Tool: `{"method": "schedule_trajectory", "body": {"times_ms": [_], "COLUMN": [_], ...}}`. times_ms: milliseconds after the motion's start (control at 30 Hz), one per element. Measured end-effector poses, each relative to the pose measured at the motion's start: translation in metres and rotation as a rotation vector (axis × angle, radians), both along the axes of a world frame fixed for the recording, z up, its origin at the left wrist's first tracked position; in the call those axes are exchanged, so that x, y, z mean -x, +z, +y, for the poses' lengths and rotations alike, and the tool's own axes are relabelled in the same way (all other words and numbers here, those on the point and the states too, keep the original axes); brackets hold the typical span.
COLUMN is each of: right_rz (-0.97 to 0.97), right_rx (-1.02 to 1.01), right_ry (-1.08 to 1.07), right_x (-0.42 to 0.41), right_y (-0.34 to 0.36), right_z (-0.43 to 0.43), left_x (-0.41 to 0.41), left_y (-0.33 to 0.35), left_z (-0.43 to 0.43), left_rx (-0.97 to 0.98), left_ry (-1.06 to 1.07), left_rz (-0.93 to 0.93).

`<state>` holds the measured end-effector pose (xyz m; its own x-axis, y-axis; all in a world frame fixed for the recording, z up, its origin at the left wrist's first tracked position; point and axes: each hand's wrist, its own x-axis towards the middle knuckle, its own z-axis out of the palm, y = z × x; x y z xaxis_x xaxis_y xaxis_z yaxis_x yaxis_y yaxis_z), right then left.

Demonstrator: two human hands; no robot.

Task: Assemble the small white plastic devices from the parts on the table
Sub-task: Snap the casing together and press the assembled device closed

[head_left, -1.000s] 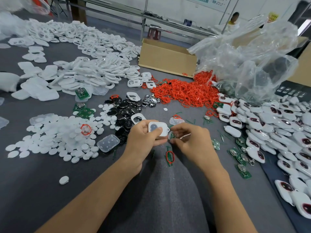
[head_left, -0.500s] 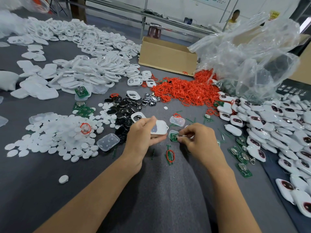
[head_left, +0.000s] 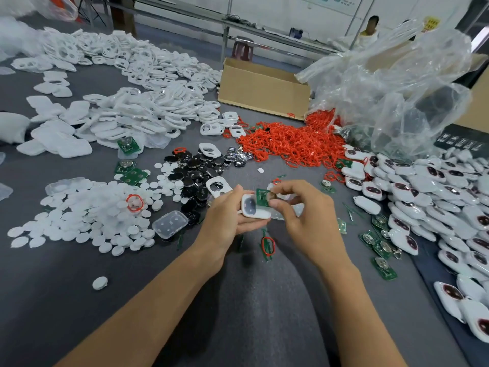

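Left hand (head_left: 225,217) grips the white shell (head_left: 254,207); right hand (head_left: 304,215) pinches a green circuit board (head_left: 262,197), now lifted from the table (head_left: 79,300) to the shell.

Grey table (head_left: 66,300) bears white shells (head_left: 148,120), red rings (head_left: 288,147), perhaps batteries (head_left: 195,170).

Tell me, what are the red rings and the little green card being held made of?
Red rings: probably rubber or silicone; thin, matte loops, bent and tangled in a heap.
Held green circuit board: likely rigid fibreglass laminate; flat, stiff-looking, with a slightly shiny green coating.
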<state>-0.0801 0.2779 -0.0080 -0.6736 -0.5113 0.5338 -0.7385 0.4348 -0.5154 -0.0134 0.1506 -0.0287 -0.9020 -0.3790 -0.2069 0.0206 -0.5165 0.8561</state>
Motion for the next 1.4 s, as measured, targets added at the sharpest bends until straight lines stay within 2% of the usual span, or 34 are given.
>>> {"method": "schedule_trajectory", "body": {"times_ms": [233,967,1400], "right_rz": [-0.01,0.021,0.003], "right_rx": [-0.088,-0.037,0.01], "right_ry": [0.051,0.046,0.066], "right_x": [-0.004,-0.006,-0.004], "right_y": [-0.007,-0.012,-0.014], "right_z": [-0.009,-0.013,-0.015], "left_x": [-0.001,-0.003,-0.002], "left_y": [0.0,-0.001,-0.004], "left_z": [0.0,0.001,0.001], "left_rx": [0.031,0.184,0.186], "left_ry": [-0.01,-0.014,0.016], "left_rz": [0.016,0.011,0.011]}}
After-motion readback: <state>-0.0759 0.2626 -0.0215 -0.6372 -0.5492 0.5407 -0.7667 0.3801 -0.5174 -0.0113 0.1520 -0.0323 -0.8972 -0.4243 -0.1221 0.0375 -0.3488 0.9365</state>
